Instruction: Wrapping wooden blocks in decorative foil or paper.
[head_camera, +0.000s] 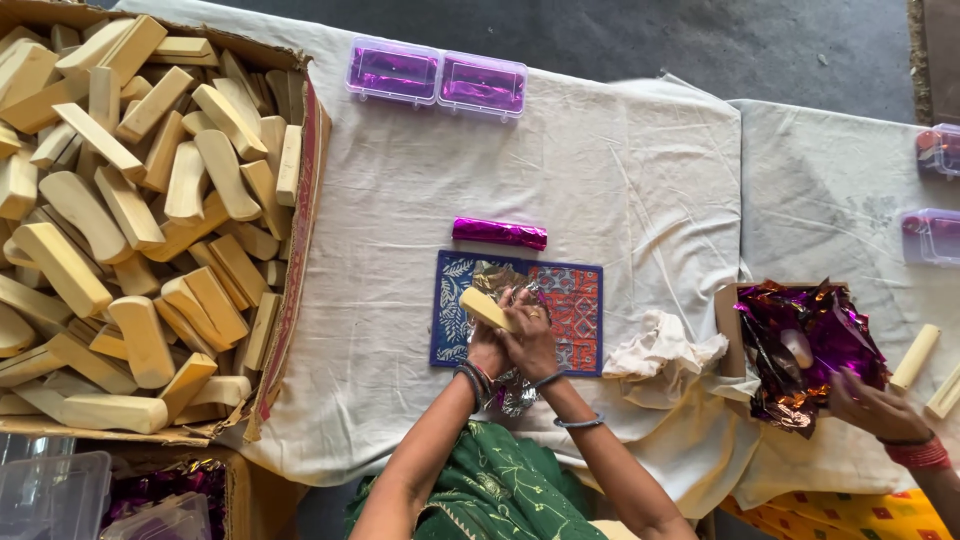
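Underneath, white cloth (560, 170) covers table; grey floor (700, 40) beyond.

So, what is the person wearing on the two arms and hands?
Both forearms are bare, with no sleeves in view. The left hand has dark bangles and one reddish at its wrist. The right hand has a ring on one finger, a thin grey bangle at the wrist and another further up the forearm.

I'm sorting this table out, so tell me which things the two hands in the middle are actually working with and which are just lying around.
In hand:
left hand and right hand on one pale block
crinkled foil under it
patterned mat

Lying about:
wrapped purple roll
box of blocks
purple cases
crumpled cloth
another person's foil pile
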